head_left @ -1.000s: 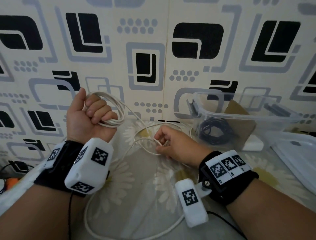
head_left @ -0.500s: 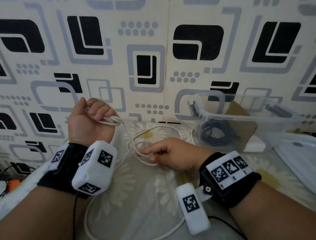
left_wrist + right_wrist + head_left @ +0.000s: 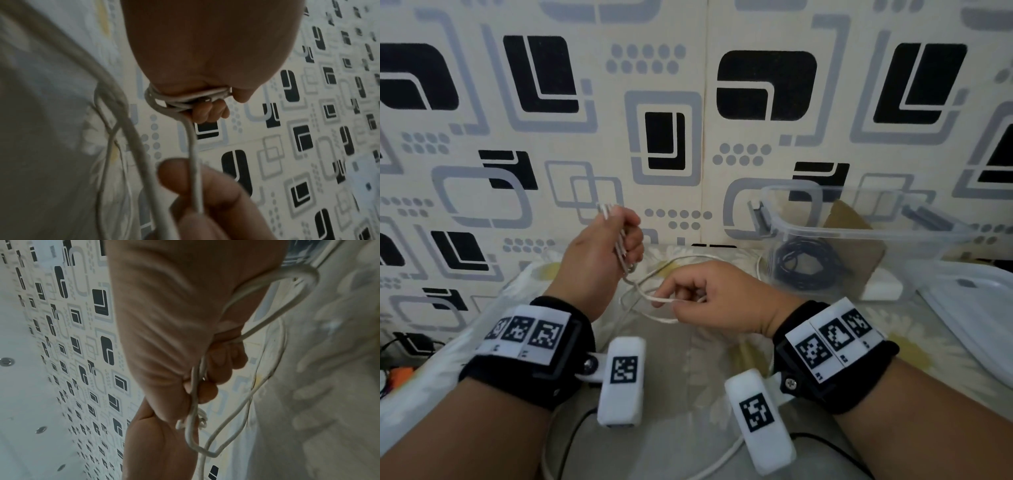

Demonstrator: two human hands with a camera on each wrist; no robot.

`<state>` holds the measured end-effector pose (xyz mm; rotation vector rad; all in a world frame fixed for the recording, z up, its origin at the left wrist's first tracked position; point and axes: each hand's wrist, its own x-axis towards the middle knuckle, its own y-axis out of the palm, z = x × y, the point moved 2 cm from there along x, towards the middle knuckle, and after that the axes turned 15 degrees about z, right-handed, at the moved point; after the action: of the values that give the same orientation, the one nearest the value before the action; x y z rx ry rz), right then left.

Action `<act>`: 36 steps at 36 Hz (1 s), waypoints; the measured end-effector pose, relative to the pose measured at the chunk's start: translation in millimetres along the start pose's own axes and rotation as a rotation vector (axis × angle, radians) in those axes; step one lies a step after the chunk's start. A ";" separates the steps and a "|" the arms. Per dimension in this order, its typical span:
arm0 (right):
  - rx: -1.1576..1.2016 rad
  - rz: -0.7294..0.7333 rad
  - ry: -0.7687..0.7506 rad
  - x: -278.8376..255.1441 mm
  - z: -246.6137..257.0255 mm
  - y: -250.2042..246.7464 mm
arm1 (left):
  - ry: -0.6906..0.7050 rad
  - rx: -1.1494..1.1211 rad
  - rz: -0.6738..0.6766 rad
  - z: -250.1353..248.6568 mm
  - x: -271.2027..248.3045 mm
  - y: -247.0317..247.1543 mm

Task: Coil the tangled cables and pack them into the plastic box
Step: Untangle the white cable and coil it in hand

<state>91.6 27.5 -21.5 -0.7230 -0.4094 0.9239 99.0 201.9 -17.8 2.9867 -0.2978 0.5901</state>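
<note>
— Which step is this?

— Mid-coil on the white cable (image 3: pixel 654 299). The left hand (image 3: pixel 602 250) is fisted round a bundle of finished loops, held up off the surface. The right hand (image 3: pixel 717 303) pinches the next slack stretch just below, fingers curled on it. The rest of the cable trails loose over the flowered surface (image 3: pixel 688 377) towards the person.

— And the next move?

— I'd judge the right grip has to carry that stretch up and lay it as another loop into the left fist, without dragging a snarl along. The strands cross between the hands, so that may need easing apart first.

— What's in the plastic box (image 3: pixel 859 233)?

— It stands open to the right, against the wall. A black cable (image 3: pixel 808 263) lies coiled inside already. There's something brown behind it, possibly cardboard; through the clear wall I can't tell whether it sits in the box or beyond it. The lid (image 3: pixel 979 308) lies beside the box.
</note>
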 end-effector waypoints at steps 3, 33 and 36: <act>-0.020 -0.074 -0.041 0.2 0.1 -1.1 | -0.071 0.169 0.041 0.6 -3.7 7.7; -0.124 -0.505 -0.144 0.3 -11.1 -13.8 | -0.124 0.688 0.416 -0.4 -9.9 20.3; -0.041 -0.462 -0.117 0.5 -13.5 -13.3 | -0.162 0.717 0.381 1.4 -8.5 14.3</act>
<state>107.7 17.4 -21.4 -0.5781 -0.6687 0.5234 88.8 189.2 -21.8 3.7084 -0.8437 0.5797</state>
